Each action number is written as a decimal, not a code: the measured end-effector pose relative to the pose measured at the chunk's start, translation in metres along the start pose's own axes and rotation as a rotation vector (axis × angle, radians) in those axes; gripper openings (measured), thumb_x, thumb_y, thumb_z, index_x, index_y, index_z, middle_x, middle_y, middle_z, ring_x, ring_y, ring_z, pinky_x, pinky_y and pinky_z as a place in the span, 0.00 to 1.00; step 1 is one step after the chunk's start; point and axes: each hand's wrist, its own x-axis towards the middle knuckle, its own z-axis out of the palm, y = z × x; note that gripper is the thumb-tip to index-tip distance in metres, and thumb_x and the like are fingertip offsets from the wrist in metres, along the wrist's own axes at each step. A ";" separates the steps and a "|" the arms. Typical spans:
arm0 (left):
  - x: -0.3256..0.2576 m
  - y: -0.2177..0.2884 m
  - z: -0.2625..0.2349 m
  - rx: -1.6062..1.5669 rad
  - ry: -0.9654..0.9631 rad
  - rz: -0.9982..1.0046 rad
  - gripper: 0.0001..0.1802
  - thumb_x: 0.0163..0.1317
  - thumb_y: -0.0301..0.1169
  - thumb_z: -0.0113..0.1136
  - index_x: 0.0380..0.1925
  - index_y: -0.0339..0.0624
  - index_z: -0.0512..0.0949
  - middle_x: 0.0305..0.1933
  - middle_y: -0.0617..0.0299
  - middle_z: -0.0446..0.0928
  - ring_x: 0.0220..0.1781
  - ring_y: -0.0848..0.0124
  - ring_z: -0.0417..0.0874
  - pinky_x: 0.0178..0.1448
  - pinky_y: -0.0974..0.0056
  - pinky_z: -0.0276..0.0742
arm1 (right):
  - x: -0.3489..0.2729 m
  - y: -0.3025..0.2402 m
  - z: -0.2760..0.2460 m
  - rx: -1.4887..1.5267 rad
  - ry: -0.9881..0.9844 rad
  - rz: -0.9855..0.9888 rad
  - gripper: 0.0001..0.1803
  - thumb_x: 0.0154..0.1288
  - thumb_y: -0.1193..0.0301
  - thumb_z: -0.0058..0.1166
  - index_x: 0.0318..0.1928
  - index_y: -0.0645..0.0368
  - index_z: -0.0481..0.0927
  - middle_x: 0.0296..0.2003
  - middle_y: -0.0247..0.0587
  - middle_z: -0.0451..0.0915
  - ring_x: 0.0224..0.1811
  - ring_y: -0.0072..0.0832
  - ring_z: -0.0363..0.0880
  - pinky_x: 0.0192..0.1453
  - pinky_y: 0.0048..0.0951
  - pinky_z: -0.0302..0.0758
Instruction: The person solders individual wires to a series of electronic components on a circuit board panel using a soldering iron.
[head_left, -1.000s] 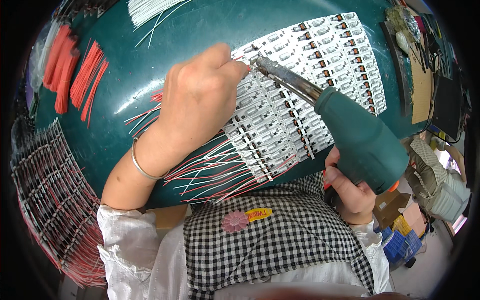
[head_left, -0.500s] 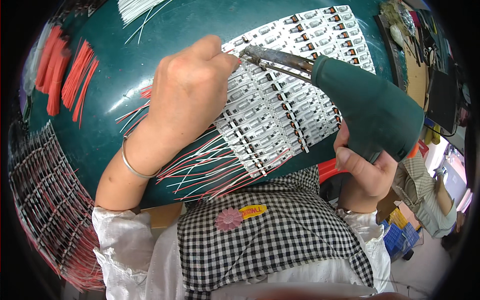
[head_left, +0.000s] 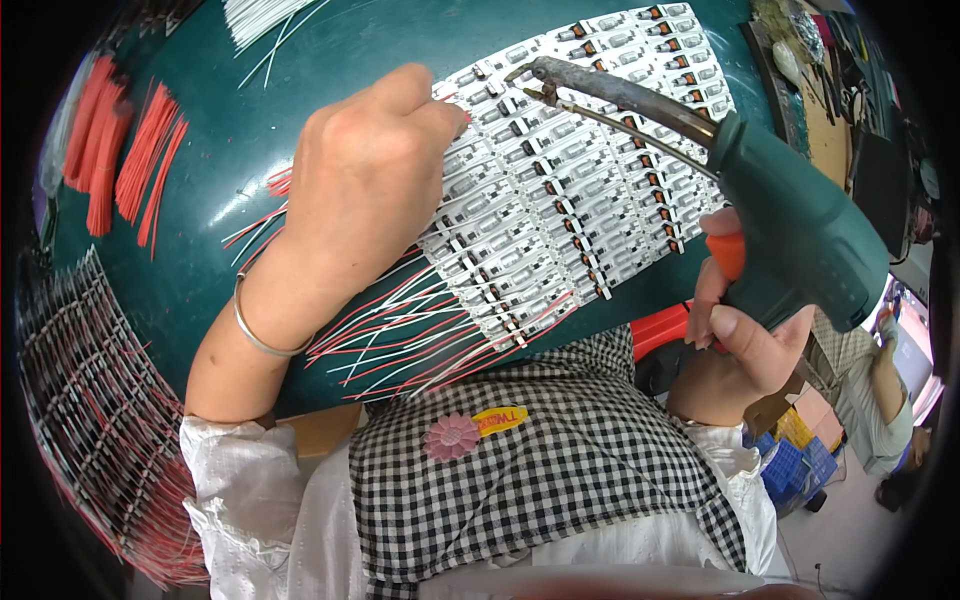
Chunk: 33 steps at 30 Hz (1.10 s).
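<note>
My left hand (head_left: 370, 170) is closed in a pinch over the left edge of a white panel of small components (head_left: 590, 215). A bit of red wire (head_left: 466, 118) shows at its fingertips; the rest is hidden by the hand. In my right hand (head_left: 750, 345) is a dark green soldering gun (head_left: 800, 225) with an orange trigger. The gun's tip (head_left: 530, 75) points left and hangs over the panel's upper part, a short way right of my left fingers. From the panel's near left edge, red and white wires (head_left: 400, 335) trail onto the green table.
Red wire bundles (head_left: 150, 150) lie at the far left, white wires (head_left: 265, 25) at the back. Finished-looking wired strips (head_left: 95, 400) are stacked at the near left. Assorted things (head_left: 800, 60) line the right edge. Another person (head_left: 870, 390) sits beyond, near blue trays (head_left: 795, 470).
My right hand has drawn the soldering gun to the right, so its tip is now apart from my left fingertips. The left hand stays pinched in nearly the same place.
</note>
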 end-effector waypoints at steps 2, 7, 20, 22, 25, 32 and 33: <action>-0.002 0.000 0.000 0.011 -0.006 -0.009 0.07 0.47 0.20 0.69 0.28 0.39 0.82 0.22 0.60 0.69 0.20 0.64 0.74 0.24 0.63 0.70 | -0.006 0.009 0.009 -0.055 0.069 -0.017 0.36 0.43 0.81 0.59 0.56 0.81 0.63 0.47 0.70 0.74 0.23 0.30 0.75 0.23 0.24 0.71; -0.004 -0.002 0.003 0.023 -0.008 -0.012 0.07 0.47 0.20 0.68 0.28 0.39 0.83 0.22 0.60 0.69 0.20 0.64 0.74 0.24 0.63 0.70 | -0.012 0.020 0.017 -0.238 0.095 0.081 0.37 0.45 0.80 0.60 0.58 0.80 0.63 0.49 0.70 0.74 0.20 0.28 0.73 0.19 0.21 0.70; -0.006 -0.002 0.002 0.026 -0.012 -0.019 0.07 0.47 0.20 0.67 0.29 0.39 0.83 0.22 0.59 0.69 0.20 0.62 0.74 0.24 0.60 0.69 | -0.003 0.007 0.016 -0.285 0.006 0.178 0.24 0.50 0.85 0.61 0.51 0.71 0.75 0.41 0.46 0.82 0.39 0.28 0.80 0.42 0.26 0.76; -0.007 -0.003 0.003 0.036 -0.022 -0.024 0.07 0.48 0.21 0.67 0.29 0.39 0.83 0.22 0.59 0.69 0.21 0.62 0.74 0.24 0.60 0.70 | -0.001 0.010 0.019 -0.129 0.042 0.108 0.31 0.47 0.86 0.59 0.56 0.73 0.70 0.45 0.57 0.79 0.34 0.30 0.79 0.37 0.27 0.76; -0.007 -0.005 0.004 0.050 -0.025 -0.004 0.06 0.48 0.21 0.67 0.29 0.39 0.83 0.23 0.59 0.70 0.21 0.62 0.75 0.24 0.60 0.71 | 0.001 0.008 0.023 -0.212 0.107 0.011 0.37 0.48 0.73 0.60 0.56 0.84 0.62 0.44 0.64 0.75 0.16 0.26 0.72 0.16 0.22 0.69; -0.006 -0.004 0.003 0.056 -0.033 -0.003 0.06 0.48 0.21 0.67 0.29 0.39 0.83 0.23 0.60 0.70 0.21 0.62 0.75 0.25 0.60 0.72 | 0.002 0.009 0.009 -0.189 0.095 -0.003 0.37 0.48 0.72 0.59 0.55 0.86 0.62 0.42 0.64 0.75 0.12 0.26 0.70 0.15 0.23 0.68; -0.007 -0.004 0.003 0.051 -0.034 -0.006 0.06 0.48 0.21 0.67 0.29 0.39 0.83 0.23 0.60 0.70 0.21 0.62 0.75 0.25 0.60 0.72 | 0.001 0.011 0.012 -0.188 0.097 -0.005 0.37 0.48 0.72 0.59 0.55 0.86 0.62 0.42 0.64 0.75 0.12 0.26 0.70 0.15 0.23 0.68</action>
